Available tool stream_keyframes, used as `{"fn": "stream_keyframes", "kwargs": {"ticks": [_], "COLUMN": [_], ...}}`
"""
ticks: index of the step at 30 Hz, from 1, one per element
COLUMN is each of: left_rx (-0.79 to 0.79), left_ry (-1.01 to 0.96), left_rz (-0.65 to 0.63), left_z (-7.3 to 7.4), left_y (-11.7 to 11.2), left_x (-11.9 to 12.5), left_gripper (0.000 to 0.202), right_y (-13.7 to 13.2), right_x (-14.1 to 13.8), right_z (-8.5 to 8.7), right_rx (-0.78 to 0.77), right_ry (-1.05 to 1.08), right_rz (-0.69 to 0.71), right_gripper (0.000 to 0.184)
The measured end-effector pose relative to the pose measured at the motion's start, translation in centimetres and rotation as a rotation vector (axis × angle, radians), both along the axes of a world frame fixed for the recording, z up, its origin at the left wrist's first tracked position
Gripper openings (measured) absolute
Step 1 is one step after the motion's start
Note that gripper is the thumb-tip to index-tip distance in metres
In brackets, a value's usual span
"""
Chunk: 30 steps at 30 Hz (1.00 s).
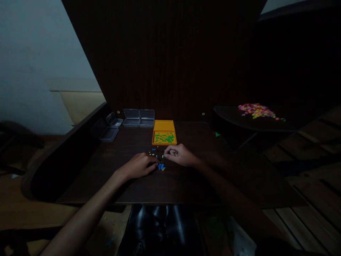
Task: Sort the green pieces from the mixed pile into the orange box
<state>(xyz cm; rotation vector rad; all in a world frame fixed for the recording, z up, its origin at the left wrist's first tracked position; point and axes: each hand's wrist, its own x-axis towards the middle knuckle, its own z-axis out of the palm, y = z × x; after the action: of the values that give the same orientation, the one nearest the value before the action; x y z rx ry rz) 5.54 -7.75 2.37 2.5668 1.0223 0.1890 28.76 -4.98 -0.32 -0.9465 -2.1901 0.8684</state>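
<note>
My left hand (pixel 139 166) rests on the dark wooden table (pixel 186 185), fingers curled down beside a small cluster of blue pieces (pixel 161 166). My right hand (pixel 179 155) lies just right of it, fingers pinched together; what they hold is too small to see. Tiny blue, green and yellow pieces (pixel 154 153) are scattered between the hands. Just beyond them sits an open orange box (pixel 164 127) with several green pieces (pixel 164 138) inside.
Clear plastic boxes (pixel 139 117) stand open at the table's back left, with more (pixel 109 133) near the left edge. A pile of pink and yellow pieces (pixel 256 110) lies on a dark surface at the right. A dark wooden panel rises behind the table.
</note>
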Motion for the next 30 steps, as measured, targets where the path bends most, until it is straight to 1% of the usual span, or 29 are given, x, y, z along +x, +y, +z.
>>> {"fn": "stream_keyframes", "kwargs": {"ticks": [3, 6, 9, 12, 17, 22, 27, 30], "left_rx": [-0.006, -0.005, -0.027, -0.073, -0.106, -0.106, -0.07, -0.028], "left_ry": [0.029, 0.05, 0.057, 0.057, 0.052, 0.083, 0.171, 0.243], "left_rz": [0.007, -0.017, -0.035, -0.024, -0.022, -0.011, 0.083, 0.09], "left_z": [0.2, 0.6, 0.8, 0.7, 0.5, 0.6, 1.2, 1.5], "left_y": [0.2, 0.5, 0.8, 1.2, 2.0, 2.4, 2.0, 1.6], "left_x": [0.2, 0.4, 0.6, 0.8, 1.0, 1.5, 2.5, 3.0], "left_gripper": [0.024, 0.021, 0.019, 0.018, 0.016, 0.013, 0.01, 0.012], "right_y": [0.8, 1.6, 2.2, 2.6, 2.7, 2.6, 2.4, 2.4], "right_x": [0.5, 1.1, 1.6, 1.9, 1.9, 1.8, 1.7, 1.7], "right_z": [-0.1, -0.4, -0.8, -1.1, -1.4, -1.3, -1.0, -0.9], "right_rx": [-0.031, -0.062, -0.078, -0.084, -0.065, -0.044, -0.023, -0.015], "right_ry": [0.079, 0.161, 0.207, 0.22, 0.219, 0.197, 0.187, 0.175], "right_rz": [-0.1, -0.181, -0.231, -0.265, -0.267, -0.247, -0.247, -0.249], "right_gripper": [0.024, 0.027, 0.03, 0.031, 0.031, 0.03, 0.03, 0.029]}}
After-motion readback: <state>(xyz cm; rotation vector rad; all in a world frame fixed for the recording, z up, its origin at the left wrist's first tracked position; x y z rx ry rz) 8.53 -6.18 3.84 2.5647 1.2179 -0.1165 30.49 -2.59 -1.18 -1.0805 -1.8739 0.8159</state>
